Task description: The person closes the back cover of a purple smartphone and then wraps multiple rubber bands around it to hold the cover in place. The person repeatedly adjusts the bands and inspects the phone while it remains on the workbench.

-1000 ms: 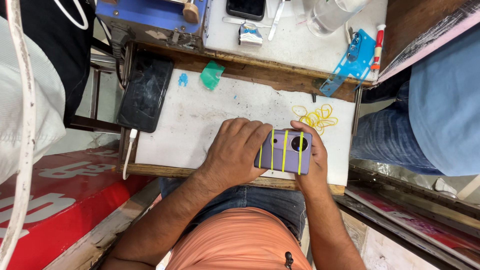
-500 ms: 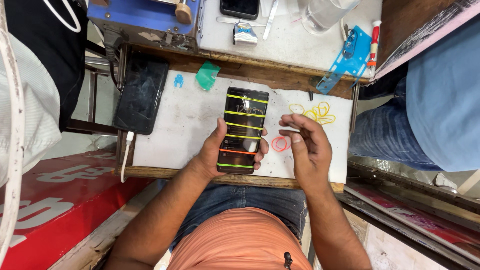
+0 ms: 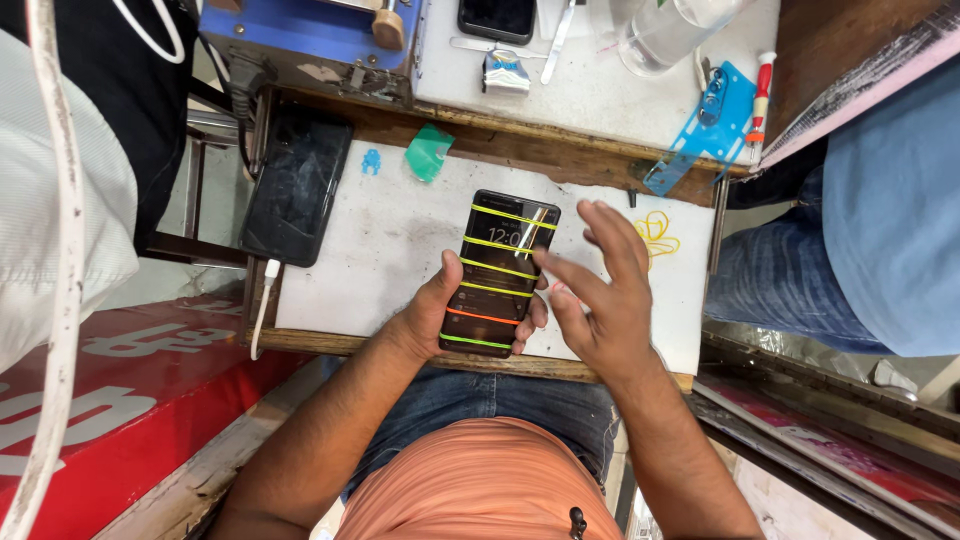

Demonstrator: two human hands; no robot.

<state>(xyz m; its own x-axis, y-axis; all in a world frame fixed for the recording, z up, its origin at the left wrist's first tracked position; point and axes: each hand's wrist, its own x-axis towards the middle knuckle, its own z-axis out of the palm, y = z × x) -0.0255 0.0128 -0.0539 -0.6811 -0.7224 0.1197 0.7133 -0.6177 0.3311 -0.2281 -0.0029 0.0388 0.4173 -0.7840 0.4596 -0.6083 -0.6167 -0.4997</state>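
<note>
My left hand [image 3: 440, 315] grips a black smartphone [image 3: 498, 272] upright, screen facing me and lit. Several yellow, orange and green rubber bands are wrapped across the phone. My right hand [image 3: 600, 290] hovers open just right of the phone, fingers spread, the index fingertip near the phone's right edge. Both hands are above a white work board [image 3: 390, 250].
A second dark phone [image 3: 297, 193] with a white cable lies at the board's left. Loose yellow rubber bands [image 3: 657, 232] lie right of my hand. A green scrap [image 3: 429, 153], blue plastic tool [image 3: 705, 125], tweezers [image 3: 558, 40] and a clear container [image 3: 665, 28] sit beyond. Another person's jeans [image 3: 790, 270] are at right.
The phone went from sideways with its back up, held in both hands, to upright with the lit screen facing me in my left hand. My right hand let go and opened.
</note>
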